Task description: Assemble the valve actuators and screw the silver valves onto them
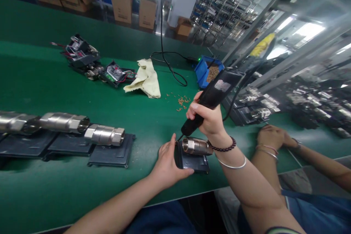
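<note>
My right hand (204, 115) is wrapped round a black electric screwdriver (214, 93), which slants down to the left. Its thin bit reaches the far left corner of a dark grey housing plate (196, 163). On that plate lies a shiny metal fitting (196, 146) with hexagonal ends, partly behind my right wrist. My left hand (168, 162) holds the plate at its left side, thumb stretched over the near edge and index finger pointing up beside the bit. Whether a screw sits under the bit is hidden.
Several similar fittings on plates (105, 135) line the left. Loose screws (183, 100) lie beyond the screwdriver, near a blue screw bin (203, 71). A pale cloth (146, 78) and opened wired units (82, 56) are farther back. At right are a co-worker's hands (271, 135).
</note>
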{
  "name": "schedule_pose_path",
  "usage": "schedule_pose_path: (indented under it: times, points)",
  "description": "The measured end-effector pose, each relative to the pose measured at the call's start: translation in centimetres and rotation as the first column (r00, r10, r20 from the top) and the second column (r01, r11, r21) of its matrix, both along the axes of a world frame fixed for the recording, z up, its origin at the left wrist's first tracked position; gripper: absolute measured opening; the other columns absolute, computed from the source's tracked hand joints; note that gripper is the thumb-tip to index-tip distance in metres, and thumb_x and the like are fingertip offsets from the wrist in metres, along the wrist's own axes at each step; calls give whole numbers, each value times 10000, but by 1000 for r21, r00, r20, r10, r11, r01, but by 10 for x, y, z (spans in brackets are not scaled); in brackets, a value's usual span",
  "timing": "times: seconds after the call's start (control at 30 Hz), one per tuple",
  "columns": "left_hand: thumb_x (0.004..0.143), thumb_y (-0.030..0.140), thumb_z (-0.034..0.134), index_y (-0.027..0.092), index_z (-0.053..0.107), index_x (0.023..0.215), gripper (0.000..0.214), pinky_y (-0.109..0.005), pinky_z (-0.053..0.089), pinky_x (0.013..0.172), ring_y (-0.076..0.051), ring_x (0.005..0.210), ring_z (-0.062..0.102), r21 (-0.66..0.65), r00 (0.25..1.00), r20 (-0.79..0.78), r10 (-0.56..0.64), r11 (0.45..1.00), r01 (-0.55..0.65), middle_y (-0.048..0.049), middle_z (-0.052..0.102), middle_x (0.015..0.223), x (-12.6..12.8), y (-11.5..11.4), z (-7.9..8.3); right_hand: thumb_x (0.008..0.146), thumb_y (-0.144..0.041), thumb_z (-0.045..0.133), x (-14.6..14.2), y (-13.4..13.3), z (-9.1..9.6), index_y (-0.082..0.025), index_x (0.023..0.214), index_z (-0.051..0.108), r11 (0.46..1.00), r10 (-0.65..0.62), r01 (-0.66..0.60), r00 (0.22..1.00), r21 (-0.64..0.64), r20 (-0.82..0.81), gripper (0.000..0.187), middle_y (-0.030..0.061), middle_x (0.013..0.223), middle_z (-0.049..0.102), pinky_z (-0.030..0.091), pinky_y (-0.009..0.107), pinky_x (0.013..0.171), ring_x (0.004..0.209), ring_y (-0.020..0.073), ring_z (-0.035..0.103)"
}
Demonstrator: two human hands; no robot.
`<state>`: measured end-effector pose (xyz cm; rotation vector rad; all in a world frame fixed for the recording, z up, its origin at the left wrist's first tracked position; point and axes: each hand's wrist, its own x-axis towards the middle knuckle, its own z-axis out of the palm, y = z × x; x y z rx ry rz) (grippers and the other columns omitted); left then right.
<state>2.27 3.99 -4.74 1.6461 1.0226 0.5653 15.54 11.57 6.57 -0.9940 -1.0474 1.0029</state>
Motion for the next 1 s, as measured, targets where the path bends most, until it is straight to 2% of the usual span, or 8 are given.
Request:
schedule_pose_path:
  times: [0.27,0.33,0.47,0.63,0.7,0.8,0.9,1.0]
  points:
    - [579,349,784,128,235,1488,1085,-563,320,1088,-370,1300,430,-4,999,-51,5,1000,-5,-203,502,1381,-1,2,4,638,-216,698,7,3,-7,-190,1008,592,988,156,-155,987,22,-46,386,-113,468,532,428,239,432,373,88,467]
    - [580,348,773,116,244,1483,1072,-566,321,1088,-380,1302,429,2,998,-69,-2,1000,2,-211,504,1381,-1,3,5,642,-217,698,10,2,-9,-188,997,590,983,184,-182,982,32,-52,372,-107,477,539,431,236,442,385,88,476]
    - [571,318,750,121,257,1478,1050,-571,291,1104,-382,1318,408,-14,996,-86,-10,1000,9,-210,482,1401,0,4,6,628,-243,703,10,2,-11,-194,836,560,971,237,-235,969,33,-72,258,-103,468,528,428,227,438,367,76,461]
    - [538,292,707,64,238,1479,1076,-554,246,1135,-388,1345,364,-62,994,-101,-52,997,45,-234,451,1421,1,5,11,587,-228,711,15,9,0,-169,926,595,956,294,-294,954,10,-63,364,-91,456,518,429,256,403,339,98,454]
    - [523,274,686,45,226,1483,1089,-549,230,1145,-390,1355,348,-83,991,-115,-68,995,58,-239,437,1434,2,5,13,590,-231,685,20,21,5,-174,942,596,974,226,-223,971,47,-73,367,-101,446,499,433,260,411,340,99,449]
    - [507,248,665,31,221,1485,1096,-543,210,1156,-390,1369,333,-99,986,-140,-93,992,79,-244,417,1454,5,5,10,614,-254,655,27,55,3,-204,952,578,989,-4,22,992,146,-123,350,-119,470,499,463,250,498,400,86,486]
    - [490,240,686,32,233,1485,1113,-547,210,1158,-391,1369,344,-86,984,-147,-97,993,85,-237,432,1450,9,3,-3,601,-236,684,24,96,-14,-205,959,580,954,-211,239,964,183,-161,374,-117,503,531,451,241,527,440,83,520]
    - [433,264,768,34,293,1468,1161,-573,262,1131,-421,1326,407,-50,988,-140,-64,997,58,-246,499,1395,11,2,-20,577,-214,694,15,128,-37,-192,953,597,924,-312,342,932,169,-182,389,-114,493,538,416,246,479,411,92,507]
